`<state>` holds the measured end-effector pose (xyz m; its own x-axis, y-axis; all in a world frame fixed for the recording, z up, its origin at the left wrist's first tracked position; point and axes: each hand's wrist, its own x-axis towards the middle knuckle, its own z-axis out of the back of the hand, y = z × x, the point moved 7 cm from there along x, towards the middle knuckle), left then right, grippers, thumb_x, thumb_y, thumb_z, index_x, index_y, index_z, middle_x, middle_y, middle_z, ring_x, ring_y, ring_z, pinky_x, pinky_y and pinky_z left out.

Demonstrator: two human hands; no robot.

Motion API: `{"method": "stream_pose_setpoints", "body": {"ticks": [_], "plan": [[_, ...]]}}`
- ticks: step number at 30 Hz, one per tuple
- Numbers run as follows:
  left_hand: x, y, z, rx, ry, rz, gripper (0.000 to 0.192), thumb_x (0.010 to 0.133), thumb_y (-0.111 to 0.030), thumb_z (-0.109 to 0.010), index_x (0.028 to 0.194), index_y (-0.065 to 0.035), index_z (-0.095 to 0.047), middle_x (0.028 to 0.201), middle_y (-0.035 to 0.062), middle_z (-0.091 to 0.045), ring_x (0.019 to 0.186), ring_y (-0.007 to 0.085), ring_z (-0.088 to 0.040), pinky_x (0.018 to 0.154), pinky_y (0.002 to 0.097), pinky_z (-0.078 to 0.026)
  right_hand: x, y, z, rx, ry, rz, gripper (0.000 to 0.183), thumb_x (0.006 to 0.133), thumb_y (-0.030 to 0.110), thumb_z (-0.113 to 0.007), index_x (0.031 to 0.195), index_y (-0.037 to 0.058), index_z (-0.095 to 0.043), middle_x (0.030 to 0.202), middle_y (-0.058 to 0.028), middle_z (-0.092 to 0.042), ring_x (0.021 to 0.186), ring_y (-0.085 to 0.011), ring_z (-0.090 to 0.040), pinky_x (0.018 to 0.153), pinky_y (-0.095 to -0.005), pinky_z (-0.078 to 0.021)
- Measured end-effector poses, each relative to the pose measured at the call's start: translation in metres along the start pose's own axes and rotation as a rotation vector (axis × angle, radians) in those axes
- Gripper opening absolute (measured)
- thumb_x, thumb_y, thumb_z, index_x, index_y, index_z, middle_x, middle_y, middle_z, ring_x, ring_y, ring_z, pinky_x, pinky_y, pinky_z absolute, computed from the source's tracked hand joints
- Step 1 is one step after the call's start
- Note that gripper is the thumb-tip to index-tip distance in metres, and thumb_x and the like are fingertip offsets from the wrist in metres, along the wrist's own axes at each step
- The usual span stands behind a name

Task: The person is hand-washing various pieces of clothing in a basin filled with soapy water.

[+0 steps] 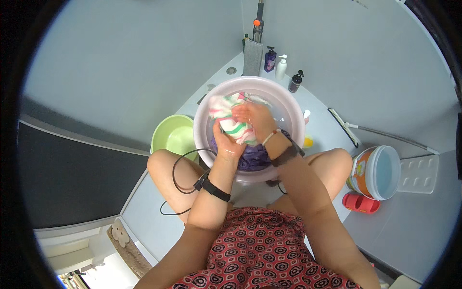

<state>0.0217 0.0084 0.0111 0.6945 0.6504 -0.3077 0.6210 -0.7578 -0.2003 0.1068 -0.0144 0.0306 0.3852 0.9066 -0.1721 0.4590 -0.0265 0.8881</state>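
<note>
A pink plastic basin (249,82) with water in it stands between my knees. Over it, my left hand (229,145) supports a wet white cloth with pink and green stripes (231,124) from below, its thumb up along the cloth's edge. My right hand (255,117) lies on top of the same cloth, fingers pointing left and slightly blurred; whether they grip is hard to see. Dark purple fabric (252,159) lies in the basin's near part, under my wrists. A black strap is on each forearm, with a dark cable by the left one.
A green basin (173,135) stands at the left. Behind are a flat mop (253,57), pump bottles (281,68) and a floor drain (231,70). To the right are a squeegee (343,126), a bucket of water (375,173) and a red slipper (361,203). Walls enclose the corner.
</note>
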Motion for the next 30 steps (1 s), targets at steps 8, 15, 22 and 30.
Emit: {"method": "stream_pose_setpoints", "body": {"ticks": [8,15,22,30], "plan": [[-0.002,0.007,0.013,0.333,0.013,-0.050,0.045,0.100,-0.036,-0.036,0.131,-0.0050,-0.047,0.125,0.0103,-0.057,0.112,0.0265,-0.056,0.099,0.0419,-0.044,-0.029,0.032,-0.055,-0.920,0.074,0.623,0.052,0.094,0.034,-0.052,0.129,-0.0045,-0.050,0.136,-0.0270,-0.046,0.132,-0.0388,-0.039,0.108,-0.0459,-0.0309],[-0.014,-0.025,-0.005,0.027,0.150,-0.042,0.043,0.100,-0.032,-0.036,0.131,-0.0039,-0.047,0.126,0.0107,-0.057,0.115,0.0261,-0.055,0.101,0.0417,-0.043,-0.072,0.016,-0.073,-1.256,0.248,0.764,0.066,0.091,0.037,-0.054,0.133,-0.0122,-0.037,0.141,-0.0344,-0.033,0.134,-0.0500,-0.028,0.111,-0.0518,-0.0235],[-0.014,0.015,-0.012,0.177,0.148,0.019,0.052,0.100,-0.041,-0.040,0.135,-0.0036,-0.043,0.133,0.0146,-0.052,0.122,0.0312,-0.050,0.106,0.0468,-0.038,-0.021,0.032,-0.026,-1.229,0.051,0.615,0.073,0.091,0.037,-0.052,0.140,-0.0120,-0.029,0.147,-0.0345,-0.025,0.138,-0.0477,-0.022,0.114,-0.0497,-0.0174],[0.006,-0.036,0.022,0.203,-0.085,-0.050,0.048,0.102,-0.031,-0.033,0.140,-0.0021,-0.033,0.136,0.0177,-0.048,0.123,0.0339,-0.048,0.107,0.0505,-0.036,-0.039,-0.017,-0.016,-0.952,0.258,0.389,0.056,0.092,0.041,-0.050,0.127,-0.0032,-0.051,0.132,-0.0281,-0.048,0.126,-0.0368,-0.045,0.104,-0.0395,-0.0353]]}}
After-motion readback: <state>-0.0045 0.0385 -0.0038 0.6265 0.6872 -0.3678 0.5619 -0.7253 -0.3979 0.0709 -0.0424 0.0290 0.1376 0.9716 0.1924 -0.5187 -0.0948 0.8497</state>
